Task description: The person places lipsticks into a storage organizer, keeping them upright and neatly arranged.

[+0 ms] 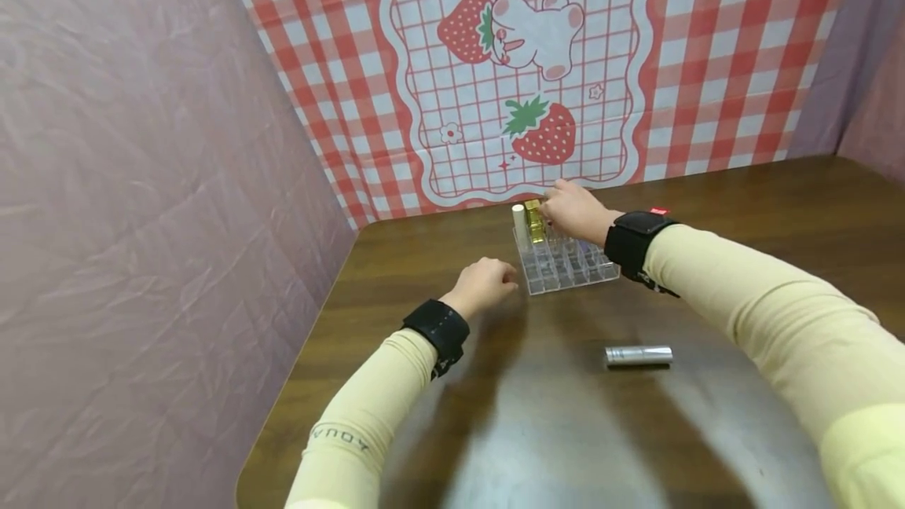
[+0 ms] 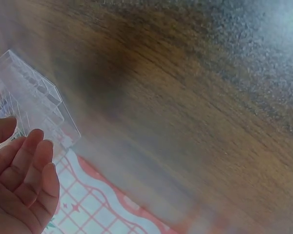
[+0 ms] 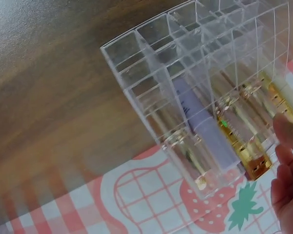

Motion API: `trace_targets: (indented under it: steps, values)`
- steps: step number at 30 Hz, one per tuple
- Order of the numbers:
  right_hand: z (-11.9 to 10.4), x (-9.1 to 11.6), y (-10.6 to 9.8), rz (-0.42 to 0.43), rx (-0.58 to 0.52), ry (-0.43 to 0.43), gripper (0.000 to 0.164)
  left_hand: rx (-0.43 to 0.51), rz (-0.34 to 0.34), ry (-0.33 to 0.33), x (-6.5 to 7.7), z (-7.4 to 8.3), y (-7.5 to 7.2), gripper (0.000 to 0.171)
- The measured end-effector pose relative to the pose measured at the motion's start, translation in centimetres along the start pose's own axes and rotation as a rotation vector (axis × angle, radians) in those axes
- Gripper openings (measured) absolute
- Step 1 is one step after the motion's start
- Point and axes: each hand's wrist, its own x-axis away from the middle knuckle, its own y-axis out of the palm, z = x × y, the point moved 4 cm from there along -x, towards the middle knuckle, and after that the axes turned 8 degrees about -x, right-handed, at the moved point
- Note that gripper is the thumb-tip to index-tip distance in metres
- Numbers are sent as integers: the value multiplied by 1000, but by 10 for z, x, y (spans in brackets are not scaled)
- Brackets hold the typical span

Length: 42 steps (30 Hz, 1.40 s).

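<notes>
A clear acrylic lipstick organizer (image 1: 573, 273) with rows of square compartments stands on the brown table. My right hand (image 1: 574, 210) is over its back row, where thumb and fingers pinch the top of a clear lipstick tube (image 3: 259, 109); the fingers partly hide the contact. Beside it in the organizer are a gold tube (image 3: 244, 151), a lilac tube (image 3: 205, 129), another clear tube (image 3: 188, 158) and a second gold tube (image 3: 281, 100). A cream tube (image 1: 519, 220) stands in the back left corner. My left hand (image 1: 484, 286), loosely curled and holding nothing, hovers left of the organizer.
A silver tube (image 1: 639, 356) lies on its side on the table (image 1: 537, 415), in front of the organizer. Behind hangs a red checked cloth (image 1: 368, 100) with strawberry prints. A pinkish curtain (image 1: 141, 179) closes off the left side.
</notes>
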Motion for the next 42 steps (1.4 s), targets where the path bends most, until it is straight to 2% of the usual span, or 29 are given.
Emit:
trace_targets:
  steps: [5,7,9,12,18,22,27,31,33,35,37,40,42]
  values:
    - [-3,-2,-3,-49,34,58,6,-1,-16,2,3,4,-4,24]
    - [-3,-2,-4,-87,43,70,3,-1,-30,17,3,8,-6,24]
    - [-3,0,-7,-110,35,78,6,-1,-60,42,4,17,-7,25]
    - [0,7,-13,-80,-19,92,14,-15,-126,113,6,35,-3,28]
    - [17,41,-37,47,-61,118,21,-112,-273,295,5,93,6,43]
    - [26,69,-46,82,-79,137,19,-146,-290,365,3,121,12,45]
    - [33,101,-51,71,-94,179,18,-201,-268,400,3,142,20,26]
    - [35,108,-51,50,-112,215,19,-198,-231,396,2,139,22,17]
    - [35,109,-50,30,-174,241,17,-167,-209,375,1,134,20,16]
    - [35,110,-48,-4,-312,291,16,-135,-173,329,-1,126,17,16]
    - [34,109,-43,-73,-484,325,18,-84,-142,259,-4,116,13,17]
    - [26,108,-33,-239,-728,329,27,7,-81,142,-7,101,5,18]
    - [19,108,-27,-358,-821,283,31,69,-37,85,-9,93,0,19]
